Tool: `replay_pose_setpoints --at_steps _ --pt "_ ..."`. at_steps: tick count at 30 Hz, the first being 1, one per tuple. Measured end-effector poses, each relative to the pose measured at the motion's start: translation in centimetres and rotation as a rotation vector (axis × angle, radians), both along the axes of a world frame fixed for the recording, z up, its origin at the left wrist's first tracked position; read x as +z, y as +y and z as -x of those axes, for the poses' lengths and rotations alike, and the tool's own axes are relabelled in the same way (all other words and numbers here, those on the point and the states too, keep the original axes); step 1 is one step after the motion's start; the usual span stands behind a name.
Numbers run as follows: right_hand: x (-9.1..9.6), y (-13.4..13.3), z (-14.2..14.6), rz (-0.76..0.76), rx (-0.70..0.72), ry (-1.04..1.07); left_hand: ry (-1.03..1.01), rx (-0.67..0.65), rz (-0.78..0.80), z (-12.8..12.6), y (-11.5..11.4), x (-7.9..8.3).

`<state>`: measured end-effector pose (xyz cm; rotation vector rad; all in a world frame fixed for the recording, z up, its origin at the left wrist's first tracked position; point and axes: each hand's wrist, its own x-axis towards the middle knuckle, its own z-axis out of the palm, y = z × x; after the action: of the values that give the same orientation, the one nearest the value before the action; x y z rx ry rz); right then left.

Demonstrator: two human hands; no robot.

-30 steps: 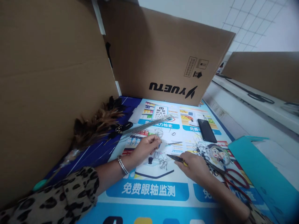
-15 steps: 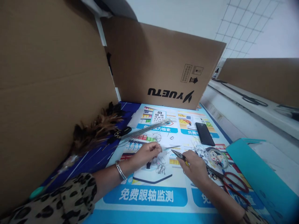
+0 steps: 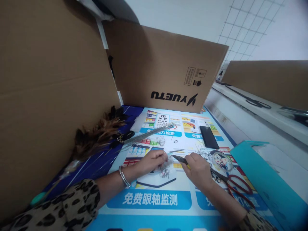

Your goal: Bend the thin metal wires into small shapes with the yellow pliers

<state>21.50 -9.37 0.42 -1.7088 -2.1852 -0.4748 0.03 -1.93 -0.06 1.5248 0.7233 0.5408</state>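
My left hand (image 3: 154, 162) is closed in a pinch, thumb against fingers. Whatever lies between those fingertips is too small to make out. My right hand (image 3: 198, 170) grips a pair of needle-nose pliers (image 3: 179, 159), the dark jaws pointing left, close to my left fingertips. Under and in front of my left hand lies a tangle of bent thin wire pieces (image 3: 165, 173). Just beyond the pliers' tip rests a slim grey strip or rod (image 3: 177, 150). A bundle of long straight metal wires (image 3: 149, 133) stretches across the table behind my left hand.
Red-handled scissors (image 3: 238, 184) lie beside my right wrist, near a round clear dish or roll (image 3: 222, 161). Farther back is a black phone (image 3: 209, 137). A teal box (image 3: 260, 183) stands at right, brown feathers (image 3: 96, 134) at left. Cardboard panels (image 3: 168, 64) rise behind.
My right hand has brought the pliers left, nearer my left fingertips, and their jaws now lie flatter. My left hand has shifted only slightly.
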Motion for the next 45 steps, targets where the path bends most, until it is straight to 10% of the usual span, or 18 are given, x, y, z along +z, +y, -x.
replay_pose_setpoints --at_steps 45 --pt "0.57 -0.25 -0.27 -0.091 0.034 -0.203 -0.012 -0.011 0.066 -0.06 0.09 -0.69"
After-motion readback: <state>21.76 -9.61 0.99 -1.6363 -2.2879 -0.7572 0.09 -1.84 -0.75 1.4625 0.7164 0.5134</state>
